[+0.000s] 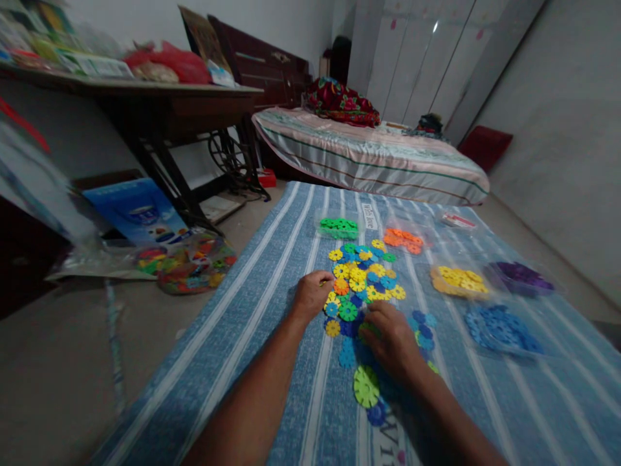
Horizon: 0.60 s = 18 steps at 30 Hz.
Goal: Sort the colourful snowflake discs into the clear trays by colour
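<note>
A loose pile of notched plastic snowflake discs [358,277] in yellow, blue, green and orange lies on the striped cloth. At its left edge is my left hand [310,296], fingers pinched, with a bit of yellow disc [323,282] showing between the tips. My right hand [392,331] bends over the near right side of the pile, its fingers curled down close to a green disc [369,331]. What its fingertips hold, if anything, is hidden. Nearer to me lie a large lime-green disc [366,386] and a dark blue one [376,414].
Clear tubs hold sorted discs: green [338,226], orange [403,240], yellow [458,282], purple [521,278] and blue [502,329]. A small clear box [458,221] stands at the far right. Beyond are a bed [378,155] and a sewing-machine table [160,87]; a bag of colourful pieces [194,265] sits left.
</note>
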Each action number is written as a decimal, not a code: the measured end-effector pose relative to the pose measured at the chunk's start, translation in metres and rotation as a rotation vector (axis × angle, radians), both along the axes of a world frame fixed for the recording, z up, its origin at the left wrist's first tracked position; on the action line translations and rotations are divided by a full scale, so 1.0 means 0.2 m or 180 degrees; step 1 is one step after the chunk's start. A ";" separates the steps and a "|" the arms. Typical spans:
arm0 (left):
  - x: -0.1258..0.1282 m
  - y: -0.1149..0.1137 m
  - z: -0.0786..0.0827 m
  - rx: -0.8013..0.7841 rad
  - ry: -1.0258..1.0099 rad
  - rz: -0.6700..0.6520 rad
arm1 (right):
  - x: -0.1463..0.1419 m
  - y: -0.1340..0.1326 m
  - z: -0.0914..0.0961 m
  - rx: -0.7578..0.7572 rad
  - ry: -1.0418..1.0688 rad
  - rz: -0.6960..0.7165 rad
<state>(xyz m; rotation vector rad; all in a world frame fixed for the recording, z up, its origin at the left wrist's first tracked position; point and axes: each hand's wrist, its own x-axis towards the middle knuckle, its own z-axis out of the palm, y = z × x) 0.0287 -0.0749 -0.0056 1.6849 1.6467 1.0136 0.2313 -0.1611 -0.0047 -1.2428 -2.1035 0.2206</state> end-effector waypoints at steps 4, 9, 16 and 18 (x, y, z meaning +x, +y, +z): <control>0.00 0.00 -0.01 -0.0024 -0.0010 -0.0003 | 0.03 -0.01 0.00 0.0130 -0.0264 -0.0246; 0.00 0.00 0.00 -0.0022 -0.0002 -0.0019 | -0.09 -0.01 0.00 0.0220 -0.0536 0.0053; 0.00 0.00 0.01 -0.0028 -0.0008 0.0008 | -0.30 0.00 0.01 0.0084 -0.0992 0.0029; 0.00 0.00 0.01 -0.0022 -0.0015 0.0010 | -0.30 0.00 0.00 0.0081 -0.0927 0.0027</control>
